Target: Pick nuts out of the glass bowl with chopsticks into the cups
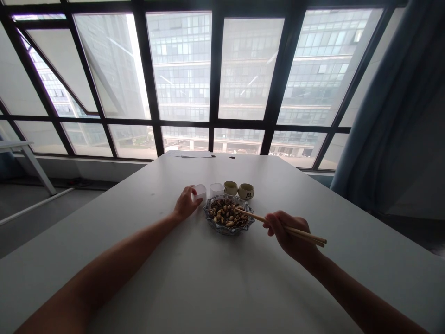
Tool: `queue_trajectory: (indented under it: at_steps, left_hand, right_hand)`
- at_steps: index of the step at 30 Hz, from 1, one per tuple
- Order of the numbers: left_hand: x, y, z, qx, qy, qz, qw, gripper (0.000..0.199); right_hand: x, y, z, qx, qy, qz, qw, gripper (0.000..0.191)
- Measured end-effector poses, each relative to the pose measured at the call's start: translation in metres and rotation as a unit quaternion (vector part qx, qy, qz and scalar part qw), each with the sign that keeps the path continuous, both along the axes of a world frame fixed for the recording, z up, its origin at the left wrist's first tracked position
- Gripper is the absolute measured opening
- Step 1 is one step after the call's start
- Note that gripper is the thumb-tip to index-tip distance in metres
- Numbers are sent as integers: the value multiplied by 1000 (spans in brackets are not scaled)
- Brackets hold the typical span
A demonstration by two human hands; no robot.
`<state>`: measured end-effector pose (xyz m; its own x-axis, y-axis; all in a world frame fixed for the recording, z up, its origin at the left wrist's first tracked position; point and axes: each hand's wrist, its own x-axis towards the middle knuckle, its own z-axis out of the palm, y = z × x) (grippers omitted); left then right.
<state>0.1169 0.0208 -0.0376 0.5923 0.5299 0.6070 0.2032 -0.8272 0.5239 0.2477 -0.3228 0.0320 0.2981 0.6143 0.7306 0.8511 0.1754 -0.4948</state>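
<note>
Bkgd.: tall, dark-framed windows (250,69), w/ a blue curtain (375,106) at R.; in front, a long white surface (229,287), w/ paper (191,154) at its far end. From my remote post I see a glass bowl (225,229) of nuts (227,214) mid-surface, between the hands, prob. set there so both can reach it.

R. hand (290,232): fingers clamped on chopsticks (257,217), gripped partway along, back ends jutting past the hand; I judge this leaves the front free to work as pincers. Tips slope down to the nuts.

L. hand (186,202): fingers closed on the near white cup (200,191), thumb in front, just L. of the bowl; prob. a steadying hold. The other white cup (216,188) stands next in row, then a green cup (230,187) and a marked cup (246,190), all behind the bowl's rim, arguably clear of the chopsticks' path.

Hard to make out: cup contents, esp. the white pair; whether the tips touch or pinch a nut; whether the near white cup rests on the surface. The bowl's rim hides the lower part of the other white cup; both arms are cut off by the frame.
</note>
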Motion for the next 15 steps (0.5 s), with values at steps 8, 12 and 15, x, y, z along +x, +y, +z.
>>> queue_trajectory:
  at_steps: [8,12,15]
  left_hand:
    - [-2,-8,6,151,-92,-74,981,42]
    - [-2,-8,7,185,-95,-79,975,50]
    - [0,-7,6,183,-96,-75,976,52]
  right_hand:
    - [0,2,0,4,-7,1,1000,31]
    - [0,2,-1,1,-4,3,1000,32]
    - [-1,2,-3,10,-5,1,1000,31]
